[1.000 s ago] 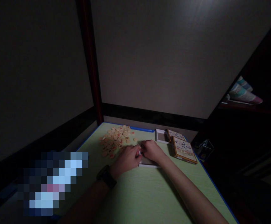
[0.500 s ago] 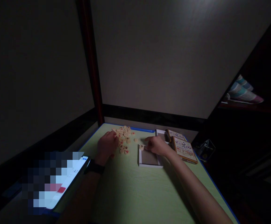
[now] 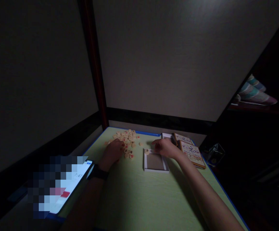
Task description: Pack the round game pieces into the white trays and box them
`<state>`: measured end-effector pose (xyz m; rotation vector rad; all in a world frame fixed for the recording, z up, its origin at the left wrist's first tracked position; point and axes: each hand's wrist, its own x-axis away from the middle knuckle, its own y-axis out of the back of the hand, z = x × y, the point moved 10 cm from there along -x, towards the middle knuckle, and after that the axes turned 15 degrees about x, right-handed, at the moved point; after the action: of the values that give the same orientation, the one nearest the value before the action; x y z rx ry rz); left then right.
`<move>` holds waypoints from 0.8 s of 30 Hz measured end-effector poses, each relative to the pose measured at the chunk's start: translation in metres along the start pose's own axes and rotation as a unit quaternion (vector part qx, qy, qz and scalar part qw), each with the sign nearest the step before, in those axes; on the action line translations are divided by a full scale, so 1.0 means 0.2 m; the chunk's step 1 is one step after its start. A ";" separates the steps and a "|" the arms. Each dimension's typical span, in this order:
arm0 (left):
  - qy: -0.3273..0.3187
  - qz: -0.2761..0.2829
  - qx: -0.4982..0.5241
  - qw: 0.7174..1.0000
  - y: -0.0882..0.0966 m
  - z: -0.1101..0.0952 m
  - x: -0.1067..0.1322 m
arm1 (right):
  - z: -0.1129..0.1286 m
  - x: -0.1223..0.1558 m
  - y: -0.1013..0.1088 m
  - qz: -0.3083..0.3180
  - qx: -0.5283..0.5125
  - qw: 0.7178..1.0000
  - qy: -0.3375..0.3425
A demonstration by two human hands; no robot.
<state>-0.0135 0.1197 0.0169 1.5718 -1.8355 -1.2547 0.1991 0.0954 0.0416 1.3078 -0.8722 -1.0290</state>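
Note:
My left hand (image 3: 114,150) rests at the near left side of a heap of round Chinese chess pieces (image 3: 130,136), marked in red or black. Its fingers are curled down among the pieces, so whatever they hold is hidden. Over the far right part of a shallow white box tray (image 3: 156,171) is my right hand (image 3: 166,148), thumb and fingers bent together. I cannot make out what lies between them. One chess piece with a black character (image 3: 147,151) sits at the tray's far left corner. Another piece (image 3: 141,144) lies alone beyond the tray.
Two printed boxes (image 3: 192,154) lie to the right, partly overlapping, beside a second white tray (image 3: 166,137). A lit phone (image 3: 73,186) is at the left edge of the green table (image 3: 130,195). A wall (image 3: 154,80) stands behind.
My left hand has tilted lower and pieces now show beyond its left side. My right hand has shifted slightly right along the tray's far edge. The view has turned a little.

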 end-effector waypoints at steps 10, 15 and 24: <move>-0.004 0.002 0.003 1.000 -0.01 0.01 -0.01 | -0.01 0.00 -0.01 -0.002 -0.008 1.000 0.006; 0.001 0.005 0.006 1.000 -0.03 0.03 -0.01 | -0.01 0.00 -0.01 -0.004 -0.009 1.000 0.003; 0.032 -0.115 0.108 0.987 0.12 0.07 -0.03 | -0.02 -0.01 -0.01 -0.006 -0.012 1.000 0.006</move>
<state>-0.0366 0.1294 0.0316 1.9656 -1.8414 -1.1118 0.2014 0.0980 0.0398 1.2996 -0.8404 -1.0373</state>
